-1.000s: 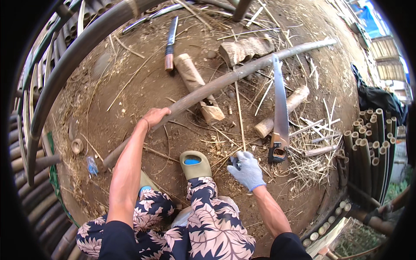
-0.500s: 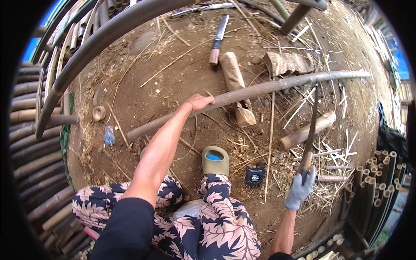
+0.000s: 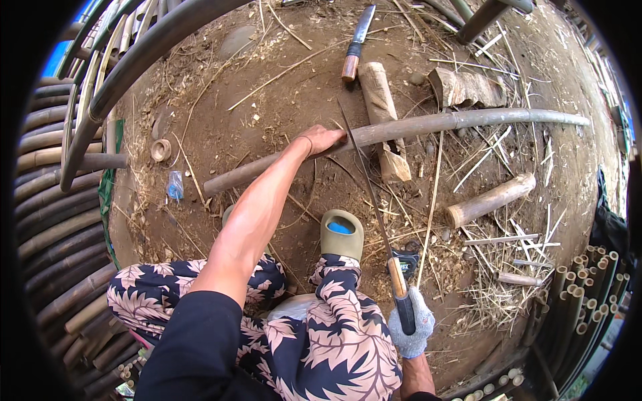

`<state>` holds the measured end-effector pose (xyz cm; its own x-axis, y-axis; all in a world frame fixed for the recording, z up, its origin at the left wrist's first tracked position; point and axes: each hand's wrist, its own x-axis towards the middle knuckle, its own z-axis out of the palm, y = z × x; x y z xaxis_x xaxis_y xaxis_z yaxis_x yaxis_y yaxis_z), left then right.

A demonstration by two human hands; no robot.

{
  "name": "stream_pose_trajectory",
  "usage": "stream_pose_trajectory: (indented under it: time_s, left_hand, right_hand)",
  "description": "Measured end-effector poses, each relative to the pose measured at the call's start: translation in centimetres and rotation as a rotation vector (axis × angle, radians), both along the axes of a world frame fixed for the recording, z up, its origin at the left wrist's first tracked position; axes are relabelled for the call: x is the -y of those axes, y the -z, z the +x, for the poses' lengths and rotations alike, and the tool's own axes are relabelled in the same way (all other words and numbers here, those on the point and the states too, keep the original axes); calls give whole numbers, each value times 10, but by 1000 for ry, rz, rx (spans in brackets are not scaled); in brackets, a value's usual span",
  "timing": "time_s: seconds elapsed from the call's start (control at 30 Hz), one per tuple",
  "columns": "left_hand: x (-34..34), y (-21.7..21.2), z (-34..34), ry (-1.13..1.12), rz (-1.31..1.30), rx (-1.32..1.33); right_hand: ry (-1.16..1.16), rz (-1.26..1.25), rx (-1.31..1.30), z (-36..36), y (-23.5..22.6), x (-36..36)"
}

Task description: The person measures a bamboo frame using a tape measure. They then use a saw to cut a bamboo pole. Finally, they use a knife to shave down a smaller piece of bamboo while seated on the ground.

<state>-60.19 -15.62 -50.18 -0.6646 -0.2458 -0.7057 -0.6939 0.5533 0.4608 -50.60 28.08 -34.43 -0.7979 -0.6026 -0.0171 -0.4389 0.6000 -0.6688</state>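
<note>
Over dirt floor (image 3: 267,130) a pole (image 3: 416,126) runs left to right; left fingers (image 3: 338,136) clasp it, just left of the saw (image 3: 380,219) (in right fingers' (image 3: 420,310) grip).

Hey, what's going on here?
A person is at work with both hands. The bare left hand holds a long pole, which lies across a short log. The gloved right hand grips a saw, its blade crossing the pole beside the left hand; whether it touches is hard to tell. A knife lies on the ground beyond.
</note>
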Motion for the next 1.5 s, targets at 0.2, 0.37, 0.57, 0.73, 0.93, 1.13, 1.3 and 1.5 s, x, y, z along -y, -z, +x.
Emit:
stream_pose_trajectory:
  time_s: [0.2,0.37,0.57,0.73,0.93,1.13,1.3,1.5]
  left_hand:
    - [-5,3,7,167,-29,-55]
    - [-4,19,30,8,-38,-148]
    - [-31,-1,40,-64,-245,-182]
    - [-38,-4,39,-11,-373,-182]
    - [-37,-3,36,-54,-350,-174]
    - [-38,0,39,-84,-339,-198]
    - [-32,0,39,-54,-321,-177]
    - [-29,3,46,73,-319,-285]
  right_hand:
    - [93,-78,219,-37,28,85]
    - [69,-309,136,-59,15,117]
    - [108,-132,130,-44,11,65]
    - [-37,-96,4,-33,33,54]
    - [11,180,156,-12,9,36]
    - [-25,254,34,-27,34,68]
    - [11,-23,111,-53,60,122]
    - [53,336,150,-6,12,41]
